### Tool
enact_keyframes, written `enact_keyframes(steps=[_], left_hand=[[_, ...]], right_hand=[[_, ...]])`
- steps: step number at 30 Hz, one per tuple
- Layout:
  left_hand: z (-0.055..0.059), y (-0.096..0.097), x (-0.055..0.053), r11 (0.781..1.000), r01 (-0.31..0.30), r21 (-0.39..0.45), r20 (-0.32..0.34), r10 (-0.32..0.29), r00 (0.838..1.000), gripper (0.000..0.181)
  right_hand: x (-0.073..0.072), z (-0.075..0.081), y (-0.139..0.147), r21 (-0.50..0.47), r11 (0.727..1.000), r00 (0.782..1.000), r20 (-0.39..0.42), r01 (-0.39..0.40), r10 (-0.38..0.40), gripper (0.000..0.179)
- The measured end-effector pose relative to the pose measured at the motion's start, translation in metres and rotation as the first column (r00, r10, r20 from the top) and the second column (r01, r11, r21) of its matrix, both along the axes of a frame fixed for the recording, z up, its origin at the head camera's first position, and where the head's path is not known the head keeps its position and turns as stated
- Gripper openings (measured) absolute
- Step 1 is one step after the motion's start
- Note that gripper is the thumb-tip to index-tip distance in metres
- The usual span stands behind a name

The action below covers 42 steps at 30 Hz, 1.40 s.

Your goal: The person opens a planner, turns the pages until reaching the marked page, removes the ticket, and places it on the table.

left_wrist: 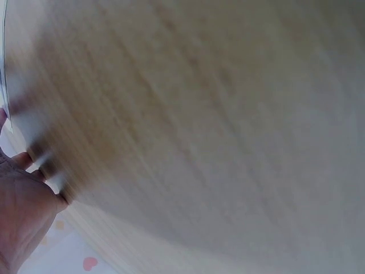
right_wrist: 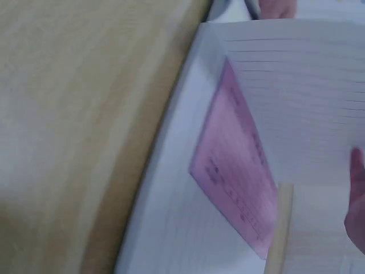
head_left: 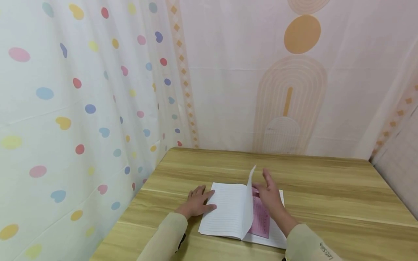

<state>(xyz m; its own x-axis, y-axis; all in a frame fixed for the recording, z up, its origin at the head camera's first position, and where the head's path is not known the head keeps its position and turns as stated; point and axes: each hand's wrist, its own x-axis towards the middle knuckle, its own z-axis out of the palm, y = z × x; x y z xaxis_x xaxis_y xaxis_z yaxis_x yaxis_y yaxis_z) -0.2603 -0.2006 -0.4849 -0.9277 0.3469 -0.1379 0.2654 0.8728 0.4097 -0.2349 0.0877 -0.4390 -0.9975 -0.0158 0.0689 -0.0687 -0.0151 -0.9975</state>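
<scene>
A lined notebook [head_left: 225, 210] lies spread on the table with one page [head_left: 249, 206] standing up near its middle. On the right-hand page beneath it is a pink printed slip [head_left: 261, 217], seen closer as a pink sheet [right_wrist: 236, 165] in the right wrist view. My left hand [head_left: 197, 203] rests at the notebook's left edge, fingers spread; part of this hand [left_wrist: 25, 200] shows at the left of its wrist view. Over the right page, my right hand [head_left: 271, 194] has its fingers extended, a fingertip [right_wrist: 357, 165] against the raised page.
The wood-grain table [head_left: 326, 188] extends around the notebook. Behind it hangs a pale patterned curtain [head_left: 225, 90], with a dotted curtain [head_left: 98, 79] along the left side. A narrow beige strip [right_wrist: 279, 234] overlaps the pink slip's edge in the right wrist view.
</scene>
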Motion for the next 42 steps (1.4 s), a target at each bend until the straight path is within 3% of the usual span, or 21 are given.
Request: enact_keyframes(steps=[4, 7, 9, 11, 14, 16, 18, 21, 23, 26, 29, 32, 38, 42], left_hand=[[0.001, 0.000, 0.000, 1.000, -0.001, 0.009, 0.003, 0.001, 1.000, 0.067], [0.001, 0.000, -0.001, 1.000, 0.000, 0.017, 0.002, 0.000, 1.000, 0.067], [0.000, -0.001, -0.001, 1.000, 0.002, 0.019, -0.003, -0.002, 1.000, 0.067], [-0.001, -0.002, -0.001, 1.000, 0.005, 0.029, -0.012, -0.004, 1.000, 0.064], [-0.003, -0.003, -0.002, 0.999, 0.016, 0.044, -0.043, -0.014, 0.999, 0.056], [-0.004, -0.004, -0.002, 0.998, 0.021, 0.066, -0.065, -0.017, 0.998, 0.050], [-0.006, -0.006, -0.003, 0.995, 0.020, 0.098, -0.084, -0.012, 0.996, 0.046], [-0.008, -0.007, -0.004, 0.987, -0.001, 0.158, -0.080, 0.013, 0.997, 0.044], [-0.008, -0.007, -0.005, 0.985, -0.017, 0.172, -0.070, 0.030, 0.997, 0.046], [-0.007, -0.005, -0.006, 0.992, -0.027, 0.120, -0.053, 0.033, 0.998, 0.057], [-0.005, -0.003, -0.005, 0.999, -0.020, 0.046, -0.044, 0.022, 0.999, 0.071], [-0.003, -0.002, -0.002, 1.000, -0.011, 0.014, -0.034, 0.011, 0.999, 0.075], [-0.006, -0.002, -0.003, 1.000, -0.020, 0.015, -0.020, 0.021, 1.000, 0.075], [-0.006, -0.001, -0.004, 1.000, -0.026, 0.010, -0.018, 0.027, 0.999, 0.075]], right_hand=[[0.005, -0.012, -0.008, 0.120, 0.987, 0.994, -0.021, -0.103, 0.106, 0.065], [0.010, -0.020, -0.011, 0.306, 0.938, 0.978, -0.078, -0.161, 0.194, 0.056], [0.014, -0.024, -0.013, 0.475, 0.860, 0.951, -0.131, -0.187, 0.279, 0.050], [0.017, -0.027, -0.014, 0.643, 0.740, 0.906, -0.172, -0.194, 0.387, 0.046], [0.022, -0.031, -0.015, 0.818, 0.549, 0.840, -0.170, -0.171, 0.515, 0.044], [0.024, -0.033, -0.016, 0.876, 0.455, 0.813, -0.144, -0.160, 0.564, 0.044], [0.026, -0.034, -0.017, 0.905, 0.396, 0.803, -0.119, -0.154, 0.584, 0.045], [0.027, -0.035, -0.019, 0.928, 0.348, 0.789, -0.111, -0.136, 0.604, 0.044], [0.028, -0.035, -0.020, 0.935, 0.329, 0.782, -0.105, -0.133, 0.614, 0.043], [0.029, -0.036, -0.020, 0.937, 0.324, 0.775, -0.108, -0.129, 0.623, 0.041], [0.029, -0.035, -0.017, 0.923, 0.360, 0.775, -0.127, -0.136, 0.619, 0.039], [0.026, -0.034, -0.012, 0.901, 0.413, 0.791, -0.156, -0.132, 0.592, 0.039], [0.013, -0.040, 0.006, 0.850, 0.523, 0.873, -0.204, -0.067, 0.443, 0.042], [0.004, -0.044, 0.024, 0.824, 0.567, 0.932, -0.189, -0.020, 0.308, 0.043]])
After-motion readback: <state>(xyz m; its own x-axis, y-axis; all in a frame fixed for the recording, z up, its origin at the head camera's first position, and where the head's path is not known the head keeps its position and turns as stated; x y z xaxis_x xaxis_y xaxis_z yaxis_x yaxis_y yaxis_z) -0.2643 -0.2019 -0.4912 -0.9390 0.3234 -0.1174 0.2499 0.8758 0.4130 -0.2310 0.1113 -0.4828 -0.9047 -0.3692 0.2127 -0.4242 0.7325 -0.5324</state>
